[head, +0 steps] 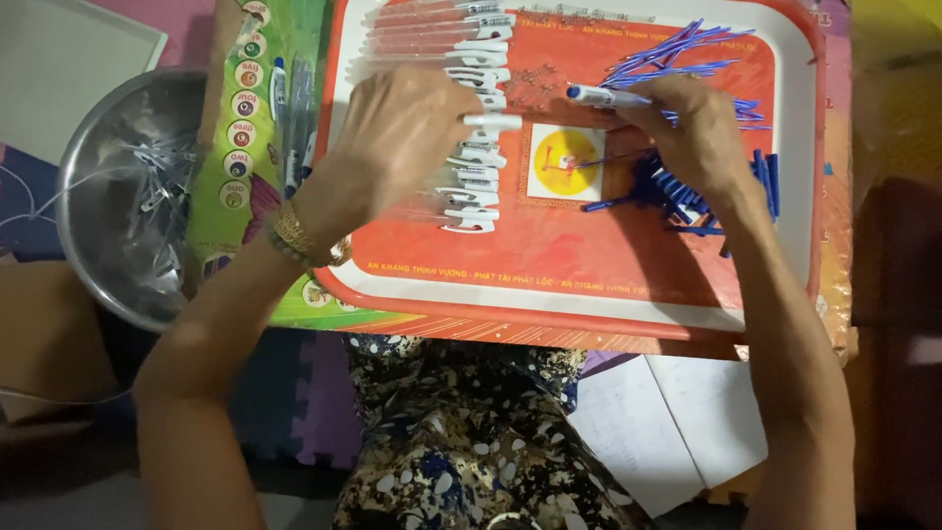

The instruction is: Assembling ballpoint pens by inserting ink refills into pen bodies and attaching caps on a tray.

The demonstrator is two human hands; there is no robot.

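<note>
1. Low on a floor of purple and blue foam mats, a red plastic tray with a white rim (589, 304) is sitting in front of a person, seen from above, with sheets of white paper (667, 422) lying below it beside the person's patterned lap.
2. Along the tray's left half, a column of clear pen barrels with white clips (476, 147) is lying side by side, running from the top edge down towards the middle.
3. At the tray's upper right, a loose heap of thin blue ink refills (677, 59) is spreading out, and a pile of short dark blue pen parts (687, 191) is lying just below it.
4. The left hand (397, 137) is resting palm down over the column of barrels, fingers curled and touching them; whether it is gripping one cannot be told.
5. The right hand (692, 128) is pinching a white and blue pen (603, 95) between its fingertips, holding it level above the tray's centre.
6. Left of the tray, a round steel bowl (78, 196) is holding a tangle of clear plastic pieces (162, 177).
7. Between bowl and tray, a green printed sheet with round pictures (240, 108) is lying under the tray's edge.
</note>
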